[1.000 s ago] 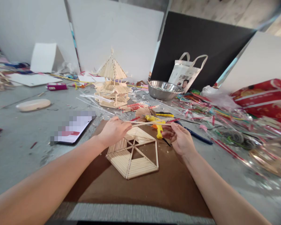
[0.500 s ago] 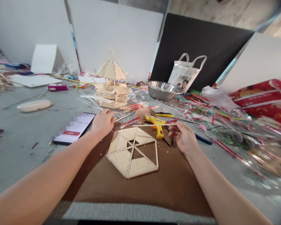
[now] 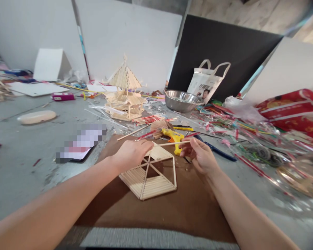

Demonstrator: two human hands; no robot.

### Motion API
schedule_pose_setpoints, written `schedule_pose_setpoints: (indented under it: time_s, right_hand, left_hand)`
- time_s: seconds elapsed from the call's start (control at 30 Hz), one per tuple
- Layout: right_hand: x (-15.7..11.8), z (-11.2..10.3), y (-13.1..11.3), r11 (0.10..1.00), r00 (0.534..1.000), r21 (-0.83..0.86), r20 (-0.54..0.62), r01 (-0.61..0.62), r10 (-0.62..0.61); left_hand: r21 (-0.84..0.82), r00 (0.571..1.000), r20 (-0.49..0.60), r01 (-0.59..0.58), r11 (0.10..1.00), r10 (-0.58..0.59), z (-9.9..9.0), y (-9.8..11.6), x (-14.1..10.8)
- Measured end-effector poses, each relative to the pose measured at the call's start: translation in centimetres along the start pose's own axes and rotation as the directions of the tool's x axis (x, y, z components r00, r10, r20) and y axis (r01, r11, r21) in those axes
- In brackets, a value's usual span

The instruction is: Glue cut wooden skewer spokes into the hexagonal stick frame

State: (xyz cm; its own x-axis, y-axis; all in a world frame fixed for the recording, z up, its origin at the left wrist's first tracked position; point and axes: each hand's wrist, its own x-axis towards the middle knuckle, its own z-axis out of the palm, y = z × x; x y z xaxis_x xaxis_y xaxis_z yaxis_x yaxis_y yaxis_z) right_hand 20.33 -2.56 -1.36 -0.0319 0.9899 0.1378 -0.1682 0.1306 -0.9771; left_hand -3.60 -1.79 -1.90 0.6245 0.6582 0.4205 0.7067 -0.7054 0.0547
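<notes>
A thin pale wooden stick (image 3: 170,143) runs level between my two hands. My right hand (image 3: 199,154) pinches its right end between thumb and fingers. At the stick's left end, my left hand (image 3: 131,154) closes its fingertips on it. Below lies a hexagonal panel (image 3: 156,184) of wooden sticks with spokes meeting at the centre; some of its wedges are filled with rows of sticks, and the right one is open. My left hand covers the panel's upper left part. The panel rests on a brown board (image 3: 182,215).
A yellow glue gun (image 3: 178,147) lies just behind the stick, beside blue-handled pliers (image 3: 221,152). A stick pagoda (image 3: 125,93) and a metal bowl (image 3: 184,100) stand farther back. A phone (image 3: 83,144) lies left; plastic scraps and wires (image 3: 261,149) clutter the right.
My left hand has moved right and toward me, from the loose sticks behind the board to the held stick's left end. My right hand has shifted slightly left with the stick.
</notes>
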Motion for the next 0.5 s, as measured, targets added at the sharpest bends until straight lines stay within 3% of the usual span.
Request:
schedule_pose_setpoints:
  time_s: [0.07,0.1,0.13,0.2,0.27,0.33,0.4,0.5]
  right_hand:
    - [0.5,-1.3,-0.2,0.975,0.987,-0.210,-0.124,0.076,-0.104]
    - [0.8,-2.1,-0.3,0.915,0.960,-0.392,-0.210,0.094,-0.188]
    - [1.1,-3.0,-0.4,0.798,0.918,-0.598,-0.271,0.074,-0.289]
    - [1.7,-4.9,-0.7,0.429,0.871,-0.894,-0.311,-0.131,-0.382]
    - [2.1,-6.3,-0.8,0.129,0.890,-0.937,-0.349,-0.324,-0.294]
    - [2.3,-7.1,-0.8,-0.037,0.904,-0.910,-0.404,-0.412,-0.140]
    - [2.3,-7.4,-0.6,-0.120,0.904,-0.897,-0.426,-0.426,-0.028]
    - [2.3,-7.4,-0.4,-0.171,0.905,-0.895,-0.423,-0.413,0.029]
  left_hand:
    - [-0.017,0.994,-0.041,0.103,0.995,-0.104,-0.1,-0.3,0.1]
    - [-0.032,0.984,-0.057,0.164,0.986,-0.166,-0.2,-0.5,0.2]
    - [-0.048,0.972,-0.066,0.223,0.974,-0.225,-0.3,-0.6,0.3]
    - [-0.074,0.943,-0.069,0.320,0.945,-0.325,-0.5,-0.9,0.5]
    - [-0.082,0.916,-0.075,0.389,0.917,-0.395,-0.6,-1.4,0.6]
    - [-0.083,0.893,-0.085,0.435,0.897,-0.441,-0.4,-2.2,0.6]
    - [-0.090,0.876,-0.097,0.465,0.880,-0.473,-0.2,-2.9,0.6]
    - [-0.132,0.856,-0.108,0.492,0.861,-0.506,0.2,-3.7,0.7]
